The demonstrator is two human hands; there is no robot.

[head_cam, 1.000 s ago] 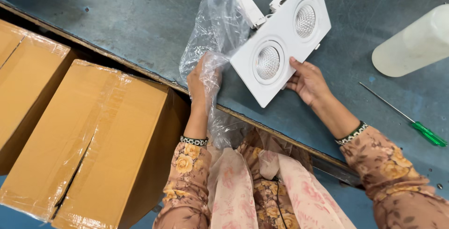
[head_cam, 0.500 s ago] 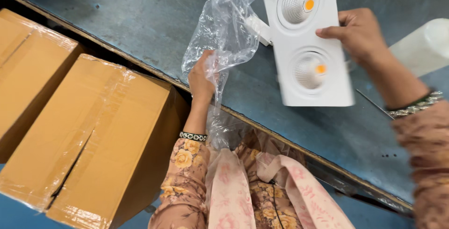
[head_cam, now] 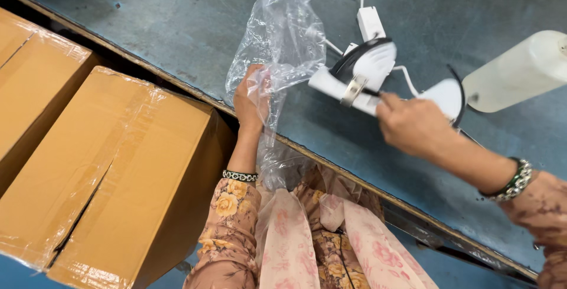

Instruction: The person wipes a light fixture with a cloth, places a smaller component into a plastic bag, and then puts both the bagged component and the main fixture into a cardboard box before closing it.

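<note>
My left hand (head_cam: pixel 253 101) grips a clear plastic bag (head_cam: pixel 282 41) at the near edge of the grey-blue table (head_cam: pixel 177 23); the bag's mouth stands open toward the right. My right hand (head_cam: pixel 413 126) holds a white twin downlight fixture (head_cam: pixel 372 70), tipped on edge so its back, black rings, spring clip and white wires with a small driver box (head_cam: pixel 369 22) show. The fixture's left end is at the bag's opening, touching or just inside the plastic.
A white plastic bottle (head_cam: pixel 520 70) lies on the table at the right, just behind the fixture. Taped cardboard boxes (head_cam: pixel 112 171) stand below the table edge at the left. A metal rail (head_cam: pixel 413 206) runs along the table's front.
The fixture has been flipped from lamps facing up to edge-on with its back showing, and has moved down and left toward the bag. The left hand has kept hold of the bag.
</note>
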